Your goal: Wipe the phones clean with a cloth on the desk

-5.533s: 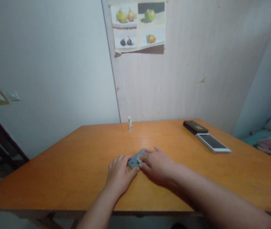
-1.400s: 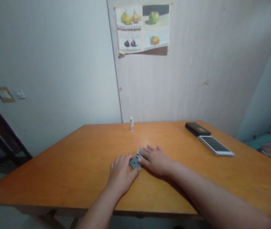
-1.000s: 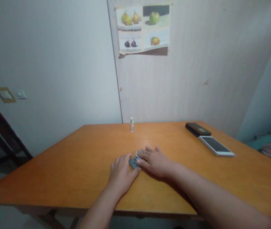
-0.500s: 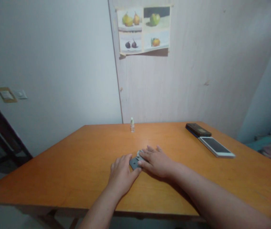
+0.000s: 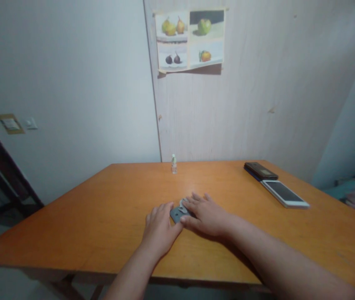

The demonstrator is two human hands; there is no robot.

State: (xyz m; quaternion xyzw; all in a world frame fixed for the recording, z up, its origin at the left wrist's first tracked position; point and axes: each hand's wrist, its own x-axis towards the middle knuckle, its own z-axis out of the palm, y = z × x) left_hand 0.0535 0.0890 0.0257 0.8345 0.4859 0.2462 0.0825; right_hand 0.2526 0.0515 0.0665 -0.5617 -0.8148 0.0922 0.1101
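A flat dark grey slab [image 5: 176, 214] with a small dark round spot lies on the wooden table in front of me; it looks like a phone, but most of it is covered. My left hand [image 5: 159, 227] grips its left end, with the fingertips at the far side and the thumb at the near side. My right hand [image 5: 207, 213] lies over the slab's right part, some fingers spread. Under its fingertips shows a crumpled light grey piece of cloth [image 5: 183, 204], pressed onto the slab. The right palm hides the rest.
A small clear bottle [image 5: 174, 164] stands near the back edge of the wooden table [image 5: 102, 216]. At the right lie a dark case [image 5: 260, 170] and a white-framed device [image 5: 285, 193] with a dark screen. The wall behind bears a fruit poster [image 5: 190, 39].
My right thumb has shifted slightly toward me and left, and the cloth under the right fingers looks more folded. The left hand keeps its grip. The view has shifted slightly.
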